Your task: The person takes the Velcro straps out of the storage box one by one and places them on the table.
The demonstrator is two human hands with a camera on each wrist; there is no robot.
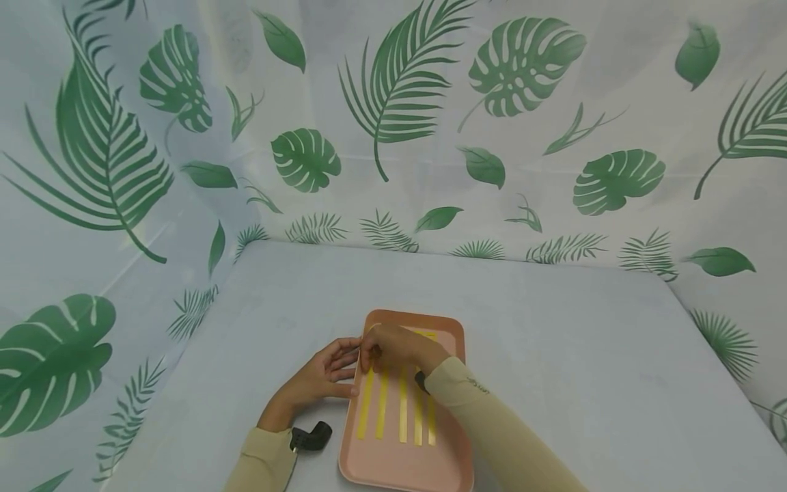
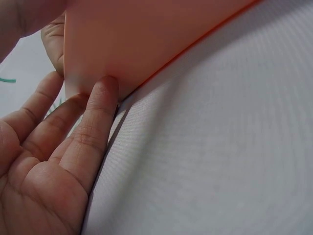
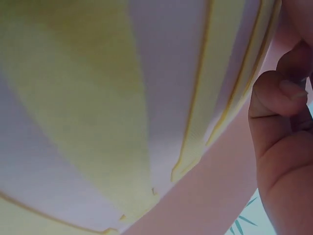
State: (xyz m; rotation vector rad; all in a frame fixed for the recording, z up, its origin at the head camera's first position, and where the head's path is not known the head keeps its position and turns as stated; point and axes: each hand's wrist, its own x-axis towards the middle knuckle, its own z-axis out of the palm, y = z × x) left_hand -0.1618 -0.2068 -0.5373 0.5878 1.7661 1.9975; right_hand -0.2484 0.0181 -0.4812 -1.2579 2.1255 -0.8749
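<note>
A pink tray [image 1: 406, 468] with an orange rim lies lengthwise before me, bearing several yellow strips [image 1: 402, 410] side by side on its floor. Against its left long side rests my left hand [image 1: 320, 376], fingers extended; in the left wrist view its fingertips [image 2: 102, 93] touch the outer wall. My right hand [image 1: 396, 345] reaches across to the tray's upper left, fingers curled, at the leftmost strips. In the right wrist view those curled fingers [image 3: 279, 95] are close beside the strips' edges; I cannot tell whether they pinch a strip.
A pale cloth covers the table [image 1: 553, 355] under the tray. Behind and at the sides hang white curtains [image 1: 424, 171] printed with green leaves. A black wrist device [image 1: 311, 436] sticks out from the left sleeve, close to the tray's left rim.
</note>
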